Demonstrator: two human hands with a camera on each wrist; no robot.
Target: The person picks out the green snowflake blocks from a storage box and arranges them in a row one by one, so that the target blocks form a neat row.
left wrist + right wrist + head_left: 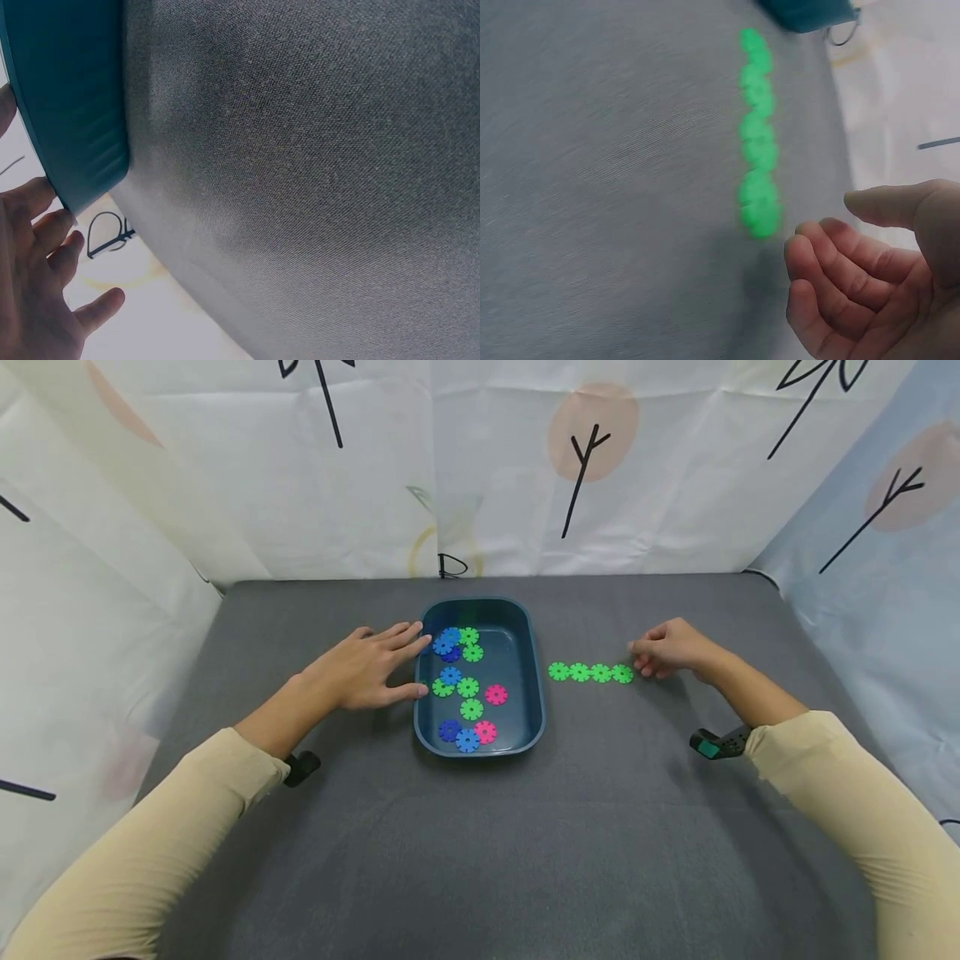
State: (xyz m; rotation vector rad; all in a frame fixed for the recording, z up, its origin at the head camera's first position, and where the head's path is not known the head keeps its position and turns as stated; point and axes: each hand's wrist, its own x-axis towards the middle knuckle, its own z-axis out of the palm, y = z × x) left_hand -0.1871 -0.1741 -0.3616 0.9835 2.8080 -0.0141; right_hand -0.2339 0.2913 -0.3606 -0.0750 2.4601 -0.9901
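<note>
Spread fingers of my left hand touch the left rim of a dark blue plastic tray; the left wrist view shows that hand against the tray's outer wall. Green, blue and pink notched plastic discs lie in the tray, among them a pink disc and a light blue disc. Right of the tray, several green discs form a straight row on the table. At the row's right end is my right hand, its fingers loosely bent. In the right wrist view nothing shows between its thumb and fingers.
A dark grey cloth-covered table carries the tray and the row. Behind it hangs a white printed curtain, which continues along both sides. Each wrist wears a dark strap device, such as the right one.
</note>
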